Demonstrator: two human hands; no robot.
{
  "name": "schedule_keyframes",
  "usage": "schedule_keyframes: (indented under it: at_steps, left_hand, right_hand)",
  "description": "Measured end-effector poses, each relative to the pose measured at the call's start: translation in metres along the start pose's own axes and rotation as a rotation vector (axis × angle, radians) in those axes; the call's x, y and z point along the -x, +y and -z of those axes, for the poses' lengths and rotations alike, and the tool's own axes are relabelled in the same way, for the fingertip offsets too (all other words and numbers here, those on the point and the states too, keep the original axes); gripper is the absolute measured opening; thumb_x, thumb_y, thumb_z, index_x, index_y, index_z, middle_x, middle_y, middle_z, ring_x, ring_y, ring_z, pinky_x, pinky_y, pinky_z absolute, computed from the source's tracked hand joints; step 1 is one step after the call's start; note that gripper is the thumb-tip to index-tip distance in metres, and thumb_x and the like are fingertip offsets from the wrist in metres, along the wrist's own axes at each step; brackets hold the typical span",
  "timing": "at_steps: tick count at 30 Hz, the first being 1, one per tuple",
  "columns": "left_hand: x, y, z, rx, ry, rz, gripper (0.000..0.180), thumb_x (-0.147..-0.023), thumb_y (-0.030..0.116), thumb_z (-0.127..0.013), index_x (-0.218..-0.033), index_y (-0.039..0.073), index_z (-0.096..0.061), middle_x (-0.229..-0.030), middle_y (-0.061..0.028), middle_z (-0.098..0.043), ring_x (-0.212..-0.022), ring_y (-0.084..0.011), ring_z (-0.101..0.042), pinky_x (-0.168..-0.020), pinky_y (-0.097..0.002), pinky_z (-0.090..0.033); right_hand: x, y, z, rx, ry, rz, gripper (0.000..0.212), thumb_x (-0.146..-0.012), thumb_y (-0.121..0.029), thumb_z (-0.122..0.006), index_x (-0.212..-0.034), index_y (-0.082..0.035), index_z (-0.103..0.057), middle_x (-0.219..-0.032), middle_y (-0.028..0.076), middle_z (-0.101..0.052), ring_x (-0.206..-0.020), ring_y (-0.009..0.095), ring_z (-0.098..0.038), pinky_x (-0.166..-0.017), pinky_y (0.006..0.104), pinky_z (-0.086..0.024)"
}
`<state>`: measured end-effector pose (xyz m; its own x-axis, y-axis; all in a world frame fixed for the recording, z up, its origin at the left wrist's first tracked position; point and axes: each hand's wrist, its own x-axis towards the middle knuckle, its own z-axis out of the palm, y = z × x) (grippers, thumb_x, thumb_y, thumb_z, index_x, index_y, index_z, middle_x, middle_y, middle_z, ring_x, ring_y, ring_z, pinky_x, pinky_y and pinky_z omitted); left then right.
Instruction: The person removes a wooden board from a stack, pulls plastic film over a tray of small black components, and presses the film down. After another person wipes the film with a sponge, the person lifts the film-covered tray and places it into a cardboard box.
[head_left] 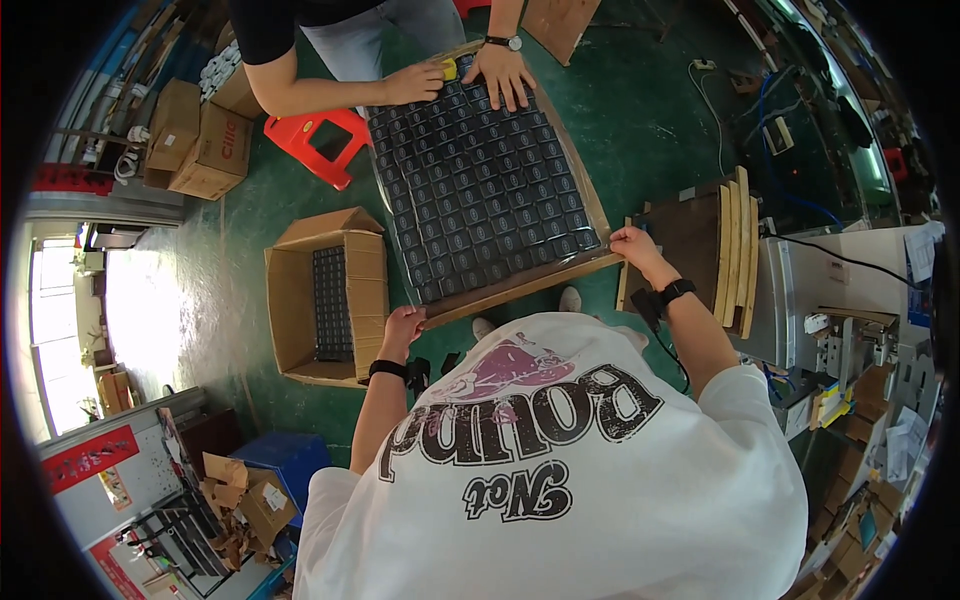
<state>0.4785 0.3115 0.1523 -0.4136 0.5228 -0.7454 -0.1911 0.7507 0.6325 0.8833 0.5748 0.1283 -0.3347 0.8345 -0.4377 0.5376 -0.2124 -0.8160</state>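
Between me and a co-worker lies a wooden board point(520, 290) bearing many rows of small black boxes point(470, 190). Clear plastic film point(575, 247) covers them, shiny along the near side. My left hand point(405, 328) is closed at the near left corner, fingers pinched on the film's edge by the board. At the near right corner my right hand point(634, 248) pinches the film in the same way. The co-worker's hand point(503, 72) lies flat on the far end. Their other hand point(416, 83) holds a small yellow thing point(450, 70).
An open carton point(290, 330) with similar black boxes inside stands left of the board. Beyond it is a red stool point(322, 140). Wooden boards point(735, 255) stand close to my right hand. Cartons point(215, 150) are stacked at the far left, a blue bin point(290, 465) at the near left.
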Motion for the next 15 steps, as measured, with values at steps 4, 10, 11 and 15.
schedule_keyframes:
  at_steps: [4, 10, 11, 15]
  left_hand:
    - [-0.004, -0.003, 0.003, -0.008, -0.006, 0.005, 0.009, -0.081, 0.018, -0.058, -0.080, 0.009, -0.056, -0.065, 0.0028, -0.052, -0.057, -0.0062, -0.048, -0.050, -0.0199, -0.038]
    - [-0.004, -0.003, 0.004, -0.015, 0.000, 0.011, 0.010, -0.080, 0.018, -0.059, -0.084, 0.009, -0.056, -0.067, 0.0028, -0.053, -0.059, -0.0062, -0.049, -0.052, -0.0205, -0.039]
    - [-0.004, -0.003, 0.004, -0.005, -0.004, 0.016, 0.011, -0.080, 0.019, -0.059, -0.084, 0.009, -0.056, -0.068, 0.0028, -0.054, -0.060, -0.0064, -0.049, -0.053, -0.0208, -0.040]
    - [-0.003, -0.002, 0.003, -0.004, -0.005, 0.024, 0.012, -0.080, 0.019, -0.059, -0.085, 0.009, -0.056, -0.070, 0.0027, -0.054, -0.062, -0.0067, -0.050, -0.056, -0.0217, -0.040]
  right_hand:
    - [0.005, -0.007, -0.002, -0.069, -0.011, -0.017, 0.020, -0.068, -0.012, -0.064, -0.084, -0.001, -0.060, -0.076, 0.007, -0.060, -0.070, 0.015, -0.057, -0.063, 0.0255, -0.045]
    - [0.006, -0.010, -0.005, -0.117, -0.022, -0.018, 0.023, -0.069, -0.013, -0.068, -0.085, 0.000, -0.059, -0.075, 0.005, -0.060, -0.070, 0.013, -0.056, -0.064, 0.0248, -0.045]
    - [0.006, -0.010, -0.006, -0.116, -0.024, -0.005, 0.024, -0.069, -0.013, -0.069, -0.086, 0.000, -0.059, -0.075, 0.005, -0.059, -0.070, 0.013, -0.055, -0.064, 0.0247, -0.045]
    - [0.004, -0.009, -0.006, -0.089, -0.008, -0.019, 0.027, -0.067, -0.011, -0.070, -0.087, 0.001, -0.057, -0.075, 0.006, -0.059, -0.070, 0.013, -0.055, -0.064, 0.0245, -0.045]
